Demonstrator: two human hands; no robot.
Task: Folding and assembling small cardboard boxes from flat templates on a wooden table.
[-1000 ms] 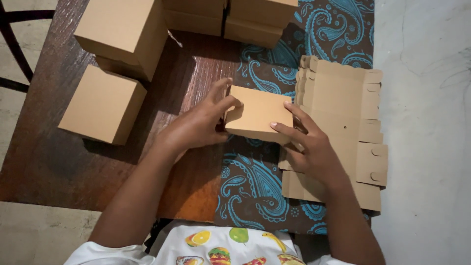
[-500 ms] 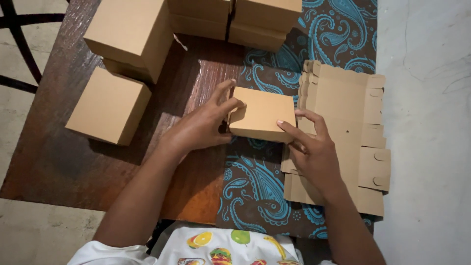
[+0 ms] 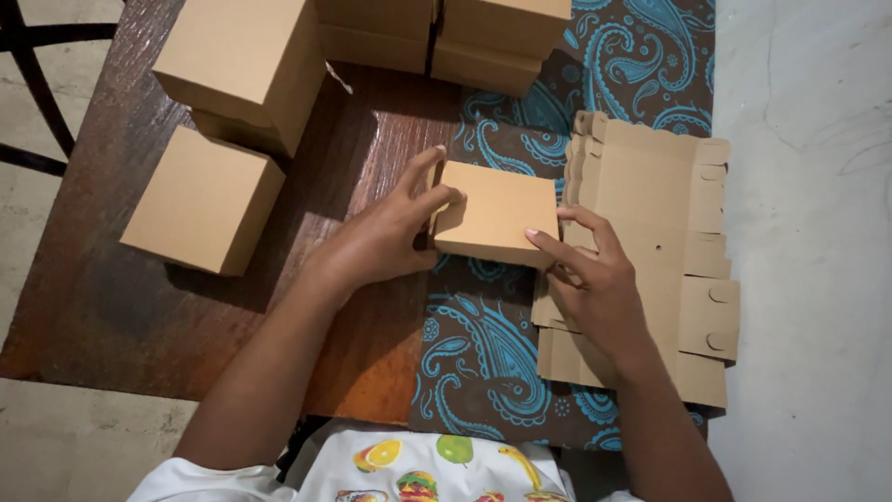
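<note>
A small brown cardboard box, folded up and closed, sits at the middle of the table between both hands. My left hand grips its left side, thumb and fingers against the edge. On the box's right front corner rests my right hand, fingers on its top and side. Under my right hand lies a stack of flat unfolded cardboard blanks, spread on a blue paisley cloth.
Finished brown boxes stand at the left, back left and back middle of the dark wooden table. A pale wall or floor runs along the right. A dark chair frame shows at far left.
The camera view has shifted slightly; the box and both hands stay together in nearly the same pose, with the hands pressing it closed.
</note>
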